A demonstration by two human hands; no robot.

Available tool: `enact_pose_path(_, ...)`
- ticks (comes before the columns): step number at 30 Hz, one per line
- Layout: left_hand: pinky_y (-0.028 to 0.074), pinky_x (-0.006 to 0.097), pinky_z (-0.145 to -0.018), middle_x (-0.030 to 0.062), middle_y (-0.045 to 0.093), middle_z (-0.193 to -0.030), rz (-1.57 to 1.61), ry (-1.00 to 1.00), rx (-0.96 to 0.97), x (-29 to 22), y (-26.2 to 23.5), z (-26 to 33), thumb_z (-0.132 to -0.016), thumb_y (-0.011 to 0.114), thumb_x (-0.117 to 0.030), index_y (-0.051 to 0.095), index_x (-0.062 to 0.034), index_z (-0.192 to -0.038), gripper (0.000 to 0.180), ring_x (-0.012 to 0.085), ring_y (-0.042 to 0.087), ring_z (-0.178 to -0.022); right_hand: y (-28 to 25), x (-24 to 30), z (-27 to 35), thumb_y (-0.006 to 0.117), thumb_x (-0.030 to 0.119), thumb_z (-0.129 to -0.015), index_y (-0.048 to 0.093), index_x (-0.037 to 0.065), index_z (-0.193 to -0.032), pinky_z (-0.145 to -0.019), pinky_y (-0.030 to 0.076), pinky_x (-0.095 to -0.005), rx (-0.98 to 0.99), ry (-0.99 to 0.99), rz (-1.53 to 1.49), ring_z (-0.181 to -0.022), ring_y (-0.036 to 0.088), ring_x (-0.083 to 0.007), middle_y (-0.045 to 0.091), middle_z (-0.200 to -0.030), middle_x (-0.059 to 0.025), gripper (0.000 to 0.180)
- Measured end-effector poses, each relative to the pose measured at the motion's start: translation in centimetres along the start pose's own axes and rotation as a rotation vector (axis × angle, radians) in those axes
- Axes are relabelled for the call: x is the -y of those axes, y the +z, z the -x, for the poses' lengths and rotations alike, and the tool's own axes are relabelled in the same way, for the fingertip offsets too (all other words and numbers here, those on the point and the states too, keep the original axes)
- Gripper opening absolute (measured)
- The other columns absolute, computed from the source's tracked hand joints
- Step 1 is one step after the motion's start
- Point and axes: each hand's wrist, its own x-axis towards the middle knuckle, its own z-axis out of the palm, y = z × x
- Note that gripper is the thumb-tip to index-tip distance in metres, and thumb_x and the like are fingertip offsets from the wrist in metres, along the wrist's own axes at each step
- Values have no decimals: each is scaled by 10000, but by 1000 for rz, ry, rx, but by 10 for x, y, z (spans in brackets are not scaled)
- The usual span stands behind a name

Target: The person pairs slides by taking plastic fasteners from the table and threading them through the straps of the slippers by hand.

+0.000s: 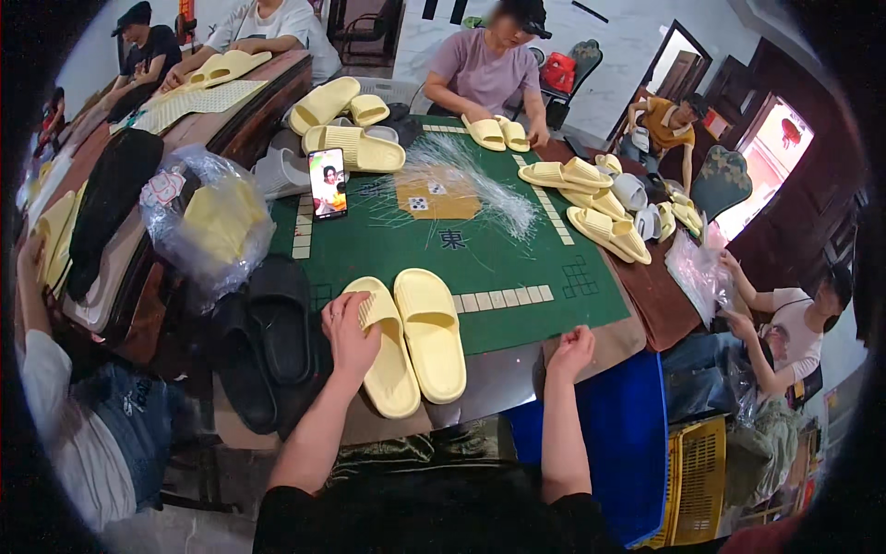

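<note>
A pair of pale yellow slide slippers lies side by side on the near edge of the green-topped table point(369, 254), toes pointing away from me. My left hand point(353, 334) grips the strap side of the left slipper point(391, 369), and its fingertips are partly out of sight. The right slipper point(434, 355) rests against it, untouched. My right hand point(574, 353) hovers by the table's near right edge with fingers pinched together. Whatever it holds, if anything, is too small to make out. A loose heap of thin clear strands point(489, 189) lies at the middle of the table.
Black slippers point(281, 319) lie left of my left hand, near a clear plastic bag point(217, 222). A phone point(329, 183) stands upright beyond them. More yellow slippers point(609, 231) pile up at the right. A blue bin point(609, 443) sits below my right arm. Several people work around.
</note>
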Motion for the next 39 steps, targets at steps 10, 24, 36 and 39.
enact_pose_path(10, 362, 480, -991, 94, 530, -1186, -77, 387, -178, -29, -12, 0, -701, 690, -113, 573, -93, -1188, 501, 323, 464, -1155, 39, 30, 91, 628, 110, -919, 565, 103, -817, -510, 324, -197, 338, 46, 327, -597, 397, -22, 496, -702, 51, 120)
enact_pose_path(24, 478, 365, -786, 73, 676, -850, 418, 285, 121, -41, -11, 13, -780, 645, -1, 718, -59, -877, 135, 268, 590, -844, 139, 48, 184, 736, 246, -813, 580, 49, -1197, -635, 477, -266, 1193, -305, 602, -723, 568, -146, 569, -1144, -91, 459)
enact_pose_path(36, 500, 278, -747, 99, 667, -873, 698, 89, 191, -28, -14, 20, -893, 578, 13, 687, 28, -890, 110, 175, 633, -813, 121, 28, 183, 722, 191, -796, 707, 94, -804, -633, 504, -365, 1206, -594, 985, -721, 638, -263, 668, -760, -60, 99)
enact_pose_path(39, 485, 339, -752, 100, 667, -837, 515, 127, 8, -38, -29, 7, -874, 605, -18, 674, 5, -882, 72, 242, 623, -807, 121, 42, 181, 719, 208, -770, 692, 83, -731, -591, 495, -388, 1200, -506, 954, -665, 625, -297, 649, -707, -100, 134)
